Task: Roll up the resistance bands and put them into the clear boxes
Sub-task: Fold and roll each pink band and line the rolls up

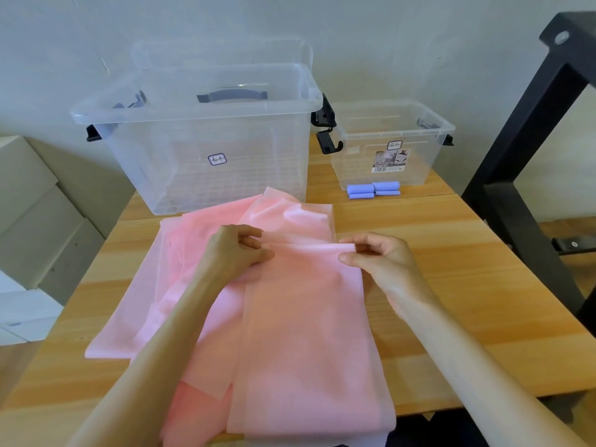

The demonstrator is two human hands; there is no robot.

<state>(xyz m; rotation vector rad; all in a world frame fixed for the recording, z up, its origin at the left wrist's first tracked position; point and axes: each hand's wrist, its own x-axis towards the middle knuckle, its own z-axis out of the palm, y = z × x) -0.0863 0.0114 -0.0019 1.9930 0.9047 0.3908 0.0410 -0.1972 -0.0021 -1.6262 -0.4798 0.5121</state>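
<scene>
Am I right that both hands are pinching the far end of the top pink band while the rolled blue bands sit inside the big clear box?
Not quite. The head view shows the rolled blue bands in the small clear box, not the big one. Both the left hand and right hand do pinch the pink band.

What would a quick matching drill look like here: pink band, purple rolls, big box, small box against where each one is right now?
1. pink band
2. purple rolls
3. big clear box
4. small clear box

A. far right of the table
B. inside the small box
C. far left, empty
D. pinched by both hands

Pairs: 1-D, 2-B, 3-C, 4-A
</scene>
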